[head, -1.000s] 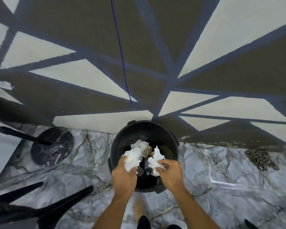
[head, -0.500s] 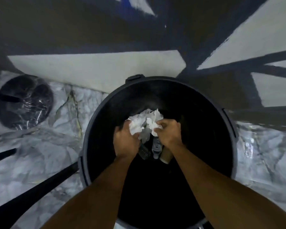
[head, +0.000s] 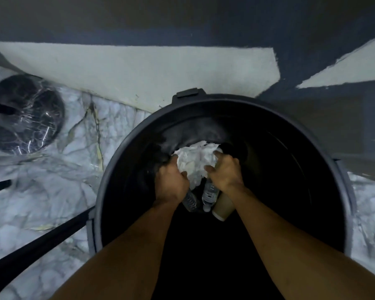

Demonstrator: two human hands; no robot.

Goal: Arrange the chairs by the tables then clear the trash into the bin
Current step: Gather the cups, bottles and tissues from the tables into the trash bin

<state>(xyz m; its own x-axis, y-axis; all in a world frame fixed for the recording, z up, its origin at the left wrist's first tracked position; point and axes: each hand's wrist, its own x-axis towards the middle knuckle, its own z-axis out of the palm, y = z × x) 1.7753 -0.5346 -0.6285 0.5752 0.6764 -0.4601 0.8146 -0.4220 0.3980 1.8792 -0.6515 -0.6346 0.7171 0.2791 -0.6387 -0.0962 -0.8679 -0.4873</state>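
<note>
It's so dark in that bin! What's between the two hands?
Crumpled white paper, gripped from either side by the left hand and the right hand, down inside the bin. The head view shows it, with a plastic bottle and paper cup below.

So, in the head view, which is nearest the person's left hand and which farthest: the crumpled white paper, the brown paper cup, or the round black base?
1. Crumpled white paper: gripped in the fingers of the left hand, inside the bin.
2. Brown paper cup: to its right, also inside the bin.
3. Round black base: on the marble floor outside the bin, far left.
</note>
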